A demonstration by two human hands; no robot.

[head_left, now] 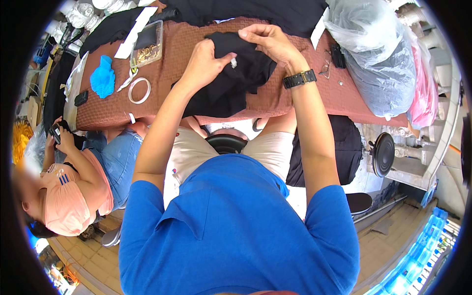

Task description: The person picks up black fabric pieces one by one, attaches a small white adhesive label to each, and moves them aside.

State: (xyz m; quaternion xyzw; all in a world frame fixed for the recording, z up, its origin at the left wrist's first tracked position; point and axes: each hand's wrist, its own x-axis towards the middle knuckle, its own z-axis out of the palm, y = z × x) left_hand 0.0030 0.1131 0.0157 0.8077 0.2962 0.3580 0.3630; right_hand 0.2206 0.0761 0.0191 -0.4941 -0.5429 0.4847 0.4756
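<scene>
Rumpled black cloth point(222, 94), loosely spread

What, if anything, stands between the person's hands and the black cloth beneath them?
Nothing visible. The left hand touches the black cloth; the right hand is at its far edge. The white ring lies aside, left.

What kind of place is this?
Maybe a porch or balcony used as a little workspace: white balusters stand beyond a brown-covered table, which has black cloth and big stuffed plastic bags on it.
</scene>
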